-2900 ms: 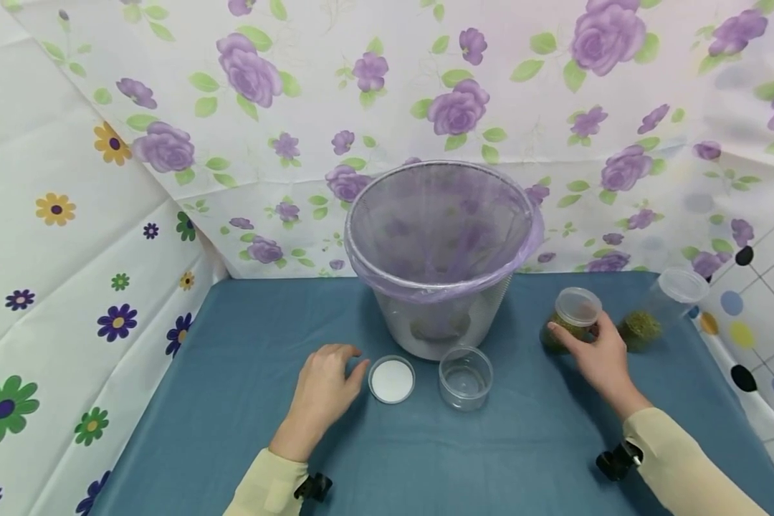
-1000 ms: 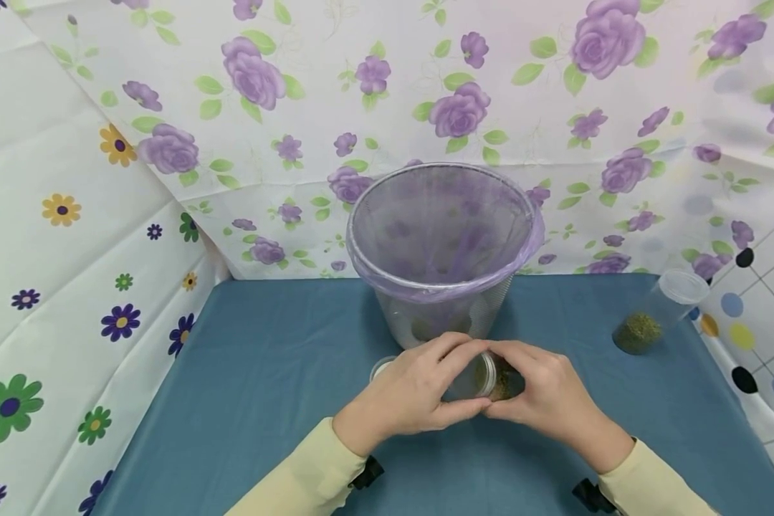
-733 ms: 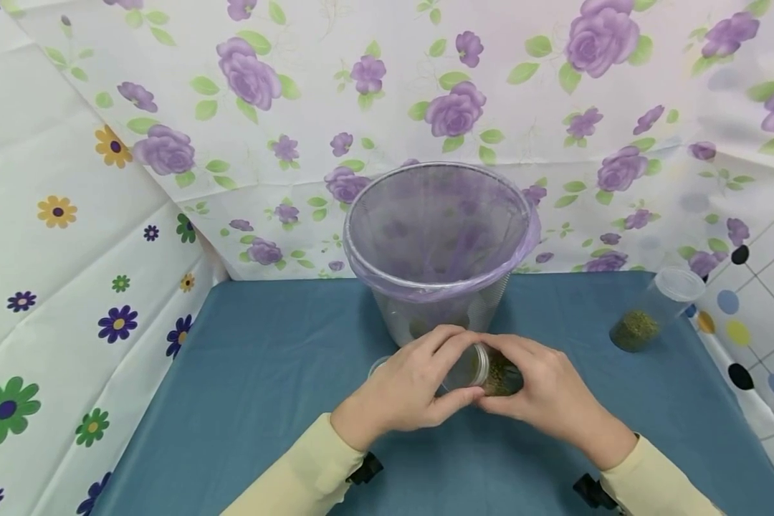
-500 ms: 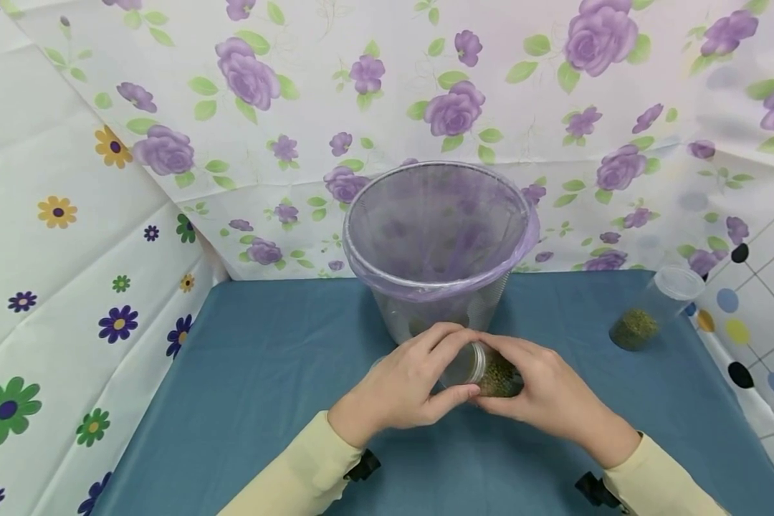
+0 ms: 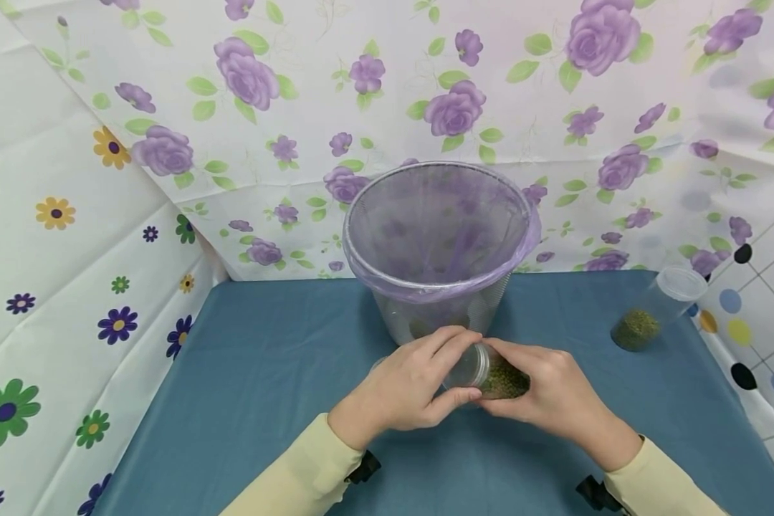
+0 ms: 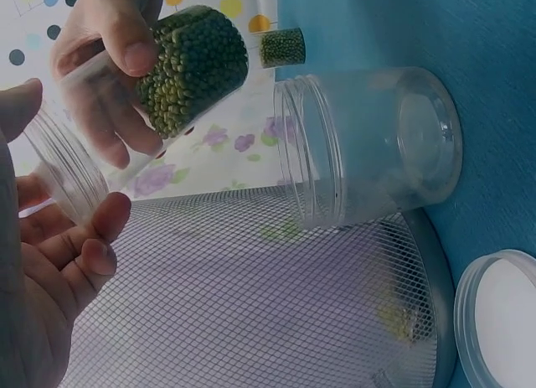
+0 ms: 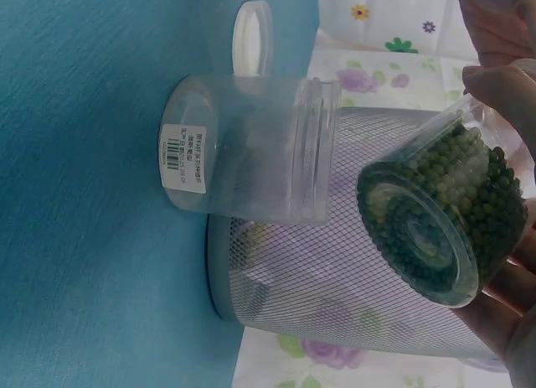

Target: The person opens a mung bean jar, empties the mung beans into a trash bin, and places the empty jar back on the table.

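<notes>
My right hand point(image 5: 555, 383) grips a clear plastic jar of mung beans point(image 5: 506, 380), tilted on its side above the table with its mouth toward the left hand. Fingers and thumb of my left hand point(image 5: 400, 380) hold the clear ribbed lid point(image 6: 67, 162) at the jar's mouth. The beans lie toward the jar's base in both wrist views. Below the hands stands an open clear jar point(image 7: 260, 149) with a barcode label near its base. Beside it lies a lid with a white liner point(image 6: 507, 321); in the head view the left hand mostly hides it.
A silver mesh wastebasket point(image 5: 490, 308) lined with a purple bag stands just behind the hands. Another lidded jar point(image 5: 638, 330), part filled with mung beans, stands at the right back. Blue cloth point(image 5: 264, 344) covers the table; flowered sheets point(image 5: 297, 107) hang behind it.
The right hand has brought the bean jar from the right side to the middle and tipped it. The left hand has moved right onto its lid. Lately the jar has turned slightly between them.
</notes>
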{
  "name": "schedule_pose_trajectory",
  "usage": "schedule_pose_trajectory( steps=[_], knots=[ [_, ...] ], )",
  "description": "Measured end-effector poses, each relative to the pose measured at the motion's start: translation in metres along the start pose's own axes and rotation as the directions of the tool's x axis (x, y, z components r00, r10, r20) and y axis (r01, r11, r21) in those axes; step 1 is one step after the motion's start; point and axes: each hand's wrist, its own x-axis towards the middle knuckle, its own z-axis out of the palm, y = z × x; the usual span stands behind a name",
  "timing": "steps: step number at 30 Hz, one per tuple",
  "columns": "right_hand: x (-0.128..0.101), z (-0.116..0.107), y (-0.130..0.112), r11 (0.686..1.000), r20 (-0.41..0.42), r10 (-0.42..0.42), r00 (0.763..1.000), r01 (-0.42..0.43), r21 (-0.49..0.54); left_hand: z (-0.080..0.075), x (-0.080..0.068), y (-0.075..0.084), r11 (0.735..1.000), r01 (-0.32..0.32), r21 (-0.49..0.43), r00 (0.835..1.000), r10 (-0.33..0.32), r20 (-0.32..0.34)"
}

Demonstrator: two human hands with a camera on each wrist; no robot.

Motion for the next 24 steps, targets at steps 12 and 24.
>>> schedule_pose_trajectory(
  steps=[12,24],
  knots=[
    [-0.003,0.003,0.0025,1.0,-0.032,-0.008,0.999,0.007,-0.025,0.0026,0.001,0.0044,0.999,0.036,-0.041,0.999,-0.036,0.003],
    [-0.0055,0.008,0.0034,0.999,-0.078,-0.025,0.997,0.022,-0.036,0.0034,0.0003,0.0078,0.996,0.068,-0.059,0.998,-0.068,0.005]
  ],
)
